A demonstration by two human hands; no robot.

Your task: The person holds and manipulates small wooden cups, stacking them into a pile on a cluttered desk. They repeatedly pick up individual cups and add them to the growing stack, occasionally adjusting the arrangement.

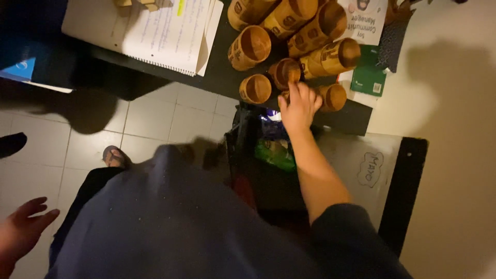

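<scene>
- We see the right hand point(298, 107) stretched out over the near edge of a dark table point(222, 77), among a cluster of brown cups point(289, 39) with printed sides (they look like wood or bamboo).
- Its fingers point(292, 89) lie close together and reach onto the rim of a small cup point(285, 72); we cannot tell whether they actually clamp it or only touch it.
- That small cup stands upright in the middle of the cluster, just beside another upright cup point(255, 89) at the table edge and under several taller cups lying tilted.
- We judge these cups to be light, stiff and not slippery; a hold across the rim, or around the wall just below it, should serve best. The crowded neighbours may shift if knocked.
- The left hand point(23, 227) hangs low at the far left over the tiled floor point(155, 113), fingers loosely spread, holding nothing.
- An open spiral notebook point(160, 31) lies on the table to the left; a green booklet point(368, 77) lies to the right of the cups.
</scene>
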